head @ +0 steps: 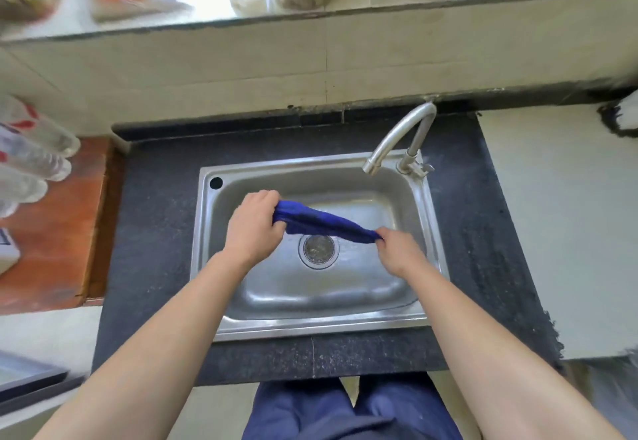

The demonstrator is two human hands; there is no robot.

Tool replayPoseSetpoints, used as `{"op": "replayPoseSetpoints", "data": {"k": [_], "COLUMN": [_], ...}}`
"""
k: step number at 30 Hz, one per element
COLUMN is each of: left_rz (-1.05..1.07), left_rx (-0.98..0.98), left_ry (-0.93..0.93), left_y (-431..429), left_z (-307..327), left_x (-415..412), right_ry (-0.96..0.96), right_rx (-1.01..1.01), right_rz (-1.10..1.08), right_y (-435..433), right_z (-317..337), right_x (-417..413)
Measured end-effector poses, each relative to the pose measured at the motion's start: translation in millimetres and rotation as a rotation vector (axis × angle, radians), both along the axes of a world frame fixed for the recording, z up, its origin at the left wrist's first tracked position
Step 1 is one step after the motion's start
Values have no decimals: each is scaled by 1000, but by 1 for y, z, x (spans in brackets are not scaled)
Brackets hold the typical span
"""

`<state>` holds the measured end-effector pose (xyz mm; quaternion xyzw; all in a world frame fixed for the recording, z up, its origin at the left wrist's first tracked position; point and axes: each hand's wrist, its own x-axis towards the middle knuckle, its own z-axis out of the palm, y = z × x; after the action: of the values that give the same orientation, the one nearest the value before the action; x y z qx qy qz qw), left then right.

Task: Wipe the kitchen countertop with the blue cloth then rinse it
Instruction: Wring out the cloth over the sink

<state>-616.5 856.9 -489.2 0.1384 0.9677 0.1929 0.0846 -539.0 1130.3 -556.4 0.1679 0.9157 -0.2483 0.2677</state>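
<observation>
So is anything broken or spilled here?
No spill shows. The dark speckled countertop looks ragged along its right edge, perhaps chipped. The left hand and right hand hold the blue cloth over the steel sink.

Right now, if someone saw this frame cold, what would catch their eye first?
The blue cloth, stretched between both hands over the middle of the steel sink, stands out most: the left hand grips one end, the right hand the other, just above the drain. Next comes the curved faucet at the sink's far right corner; no water can be seen running from it.
</observation>
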Motion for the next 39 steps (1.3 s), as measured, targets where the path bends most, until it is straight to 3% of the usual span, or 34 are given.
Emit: {"op": "replayPoseSetpoints", "data": {"k": [5, 12, 16, 20, 25, 29, 31, 36, 39], "left_rz": [54, -82, -58, -54, -92, -72, -10, 273, 365], "left_rx": [85, 105, 96, 11, -206, -219, -154, 460, 644], "left_ry": [-66, -15, 11, 11, -139, -312, -376, -835, -1006], "left_y": [-5, 7, -5, -30, -35, -27, -26, -21, -18], "left_z": [34, 72, 79, 62, 24, 16, 10, 4, -1], "left_x": [-2, 3, 1, -2, 7, 9, 10, 22, 35], "right_ry": [57, 241, 350, 269, 277, 273, 294, 212, 127], "right_rx": [-106, -489, -406, -384, -422, -436, -441, -642, -785], "right_rz": [-170, -8, 28, -172, -237, -308, -375, -715, -890], "right_y": [-33, -95, -97, -76, -55, -37, -30, -23, -31], "right_z": [27, 68, 69, 74, 93, 99, 99, 88, 87], "right_x": [-15, -29, -28, -18, -24, -27, -28, -29, -31]}}
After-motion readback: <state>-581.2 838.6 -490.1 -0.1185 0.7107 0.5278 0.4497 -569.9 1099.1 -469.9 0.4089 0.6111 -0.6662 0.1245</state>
